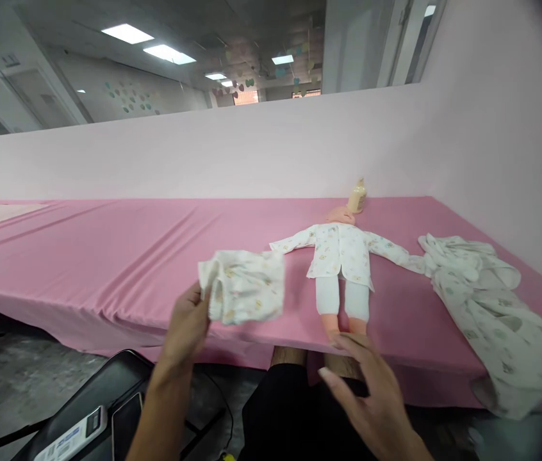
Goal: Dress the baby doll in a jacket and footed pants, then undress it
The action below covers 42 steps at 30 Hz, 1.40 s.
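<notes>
Here, the left hand [191,317] is pinching a soft, wrinkled white printed cloth garment [246,288] between its fingers over the pink cloth-covered table [156,256]; the right hand [371,390] is holding its fingers apart by the feet [330,324] of a peach-coloured doll [327,291] wearing a white printed jacket [355,256].

Upper limbs, viewed from above: left hand [191,323] and right hand [369,390], both bare, with slender fingers. On the right, thumbnail [323,372] visible near the tip. Left forearm [168,390] likewise bare, tapering smoothly to a narrow wrist and cropped by the lower edge of the view. Lower body: black shorts [283,416], plain and matt, too dark for clear distinction of folds or seams. Beyond the hem, short stretches of bare legs [289,356], with hair faintly visible.
</notes>
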Tool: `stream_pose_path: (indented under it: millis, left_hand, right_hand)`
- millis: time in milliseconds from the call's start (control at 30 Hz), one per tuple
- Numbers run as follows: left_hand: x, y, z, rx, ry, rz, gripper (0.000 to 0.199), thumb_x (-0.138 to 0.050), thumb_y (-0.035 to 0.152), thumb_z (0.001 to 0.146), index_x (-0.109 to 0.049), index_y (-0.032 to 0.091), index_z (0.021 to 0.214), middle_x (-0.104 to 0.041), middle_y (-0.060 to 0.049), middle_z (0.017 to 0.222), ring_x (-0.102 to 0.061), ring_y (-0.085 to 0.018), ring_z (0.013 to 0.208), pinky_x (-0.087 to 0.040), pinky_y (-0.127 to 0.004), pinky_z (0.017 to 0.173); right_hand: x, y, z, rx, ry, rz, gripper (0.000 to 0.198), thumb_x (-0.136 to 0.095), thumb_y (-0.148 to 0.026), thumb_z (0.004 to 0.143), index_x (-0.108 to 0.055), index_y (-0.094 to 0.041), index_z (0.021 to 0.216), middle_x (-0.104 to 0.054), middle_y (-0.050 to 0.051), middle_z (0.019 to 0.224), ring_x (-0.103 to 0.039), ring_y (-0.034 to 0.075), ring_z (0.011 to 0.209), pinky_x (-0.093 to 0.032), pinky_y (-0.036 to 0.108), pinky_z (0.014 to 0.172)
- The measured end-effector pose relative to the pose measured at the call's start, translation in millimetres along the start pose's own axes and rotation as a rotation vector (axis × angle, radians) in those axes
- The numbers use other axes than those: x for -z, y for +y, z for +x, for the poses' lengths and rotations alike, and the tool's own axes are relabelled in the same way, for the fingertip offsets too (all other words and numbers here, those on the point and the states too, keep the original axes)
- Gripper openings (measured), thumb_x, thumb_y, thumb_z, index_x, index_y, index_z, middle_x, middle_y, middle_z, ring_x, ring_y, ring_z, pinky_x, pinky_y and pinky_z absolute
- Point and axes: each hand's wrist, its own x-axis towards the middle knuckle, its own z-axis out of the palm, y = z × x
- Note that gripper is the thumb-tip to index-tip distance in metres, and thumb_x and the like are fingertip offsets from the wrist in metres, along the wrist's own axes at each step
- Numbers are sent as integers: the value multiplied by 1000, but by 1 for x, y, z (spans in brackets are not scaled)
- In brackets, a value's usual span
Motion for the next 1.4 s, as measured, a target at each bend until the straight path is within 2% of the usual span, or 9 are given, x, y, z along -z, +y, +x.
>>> stream_pose_path:
  millis: [100, 233, 433, 600, 700, 767, 900, 1167, 1400]
  left_hand:
    - [-56, -11, -55, 186, -264, -41, 49, -74, 45, 84, -66, 18, 124, -72, -7, 100, -66, -19, 85, -53, -28, 78]
    - [-79, -22, -103, 249, -471, -64, 38, -68, 44, 90, -69, 17, 115, -71, -8, 102, -63, -15, 85, -52, -26, 81]
    - [-35, -39, -95, 398, -193, -38, 43, -73, 51, 82, -67, 16, 107, -67, -3, 83, -54, -10, 65, -43, -19, 57]
    - [-7, -50, -82, 105, 102, 296, 51, -70, 54, 84, -61, 20, 121, -66, -8, 116, -63, -20, 101, -53, -31, 88]
    - [-15, -52, -90, -111, 12, 538, 47, -66, 49, 88, -61, 23, 126, -55, -10, 141, -49, -27, 134, -37, -48, 117]
    - [-29, -48, -99, -188, -279, 524, 46, -64, 43, 90, -60, 25, 132, -46, -10, 152, -38, -27, 145, -27, -50, 124]
    - [-59, -37, -115, -71, -880, 237, 67, -73, 40, 86, -48, 25, 146, -56, -13, 143, -55, -25, 130, -44, -43, 113]
    - [-65, -29, -111, 16, -674, 165, 24, -73, 34, 82, -59, 17, 93, -62, -3, 92, -58, -15, 88, -48, -26, 82]
    - [-64, -15, -107, 94, -558, 31, 31, -72, 35, 81, -47, 18, 85, -51, 3, 80, -48, -7, 68, -42, -18, 63]
  right_hand:
    - [-18, -28, 0, -154, -105, 182, 71, -77, -42, 82, -44, -33, 144, -60, 11, 136, -60, 34, 119, -54, 51, 95]
    - [-15, -37, -10, -390, -180, 377, 43, -62, -38, 93, -54, -28, 134, -64, 9, 130, -62, 28, 116, -52, 41, 97]
    - [24, -17, -28, -769, -112, 631, 30, -67, -45, 91, -67, -23, 111, -69, 4, 96, -61, 18, 79, -50, 28, 68]
    - [46, -14, -22, -939, 140, 866, 34, -75, -48, 82, -64, -25, 105, -69, 2, 91, -60, 16, 69, -45, 26, 56]
    - [42, -24, -21, -923, 65, 907, 32, -77, -46, 82, -66, -26, 104, -68, 1, 86, -58, 15, 67, -44, 25, 57]
    - [33, -31, -23, -886, -26, 921, 28, -77, -44, 83, -69, -25, 103, -66, 0, 85, -57, 14, 71, -45, 25, 62]
    - [21, -41, -31, -820, -199, 911, 25, -73, -42, 88, -71, -23, 103, -67, 1, 87, -57, 13, 75, -45, 25, 68]
    - [68, -29, -35, -647, -526, 933, 53, -78, -35, 82, -61, -25, 131, -67, 8, 122, -66, 21, 103, -52, 35, 90]
    - [86, -21, -32, -561, -435, 635, 39, -71, -38, 88, -62, -25, 124, -64, 7, 120, -63, 21, 104, -51, 33, 89]
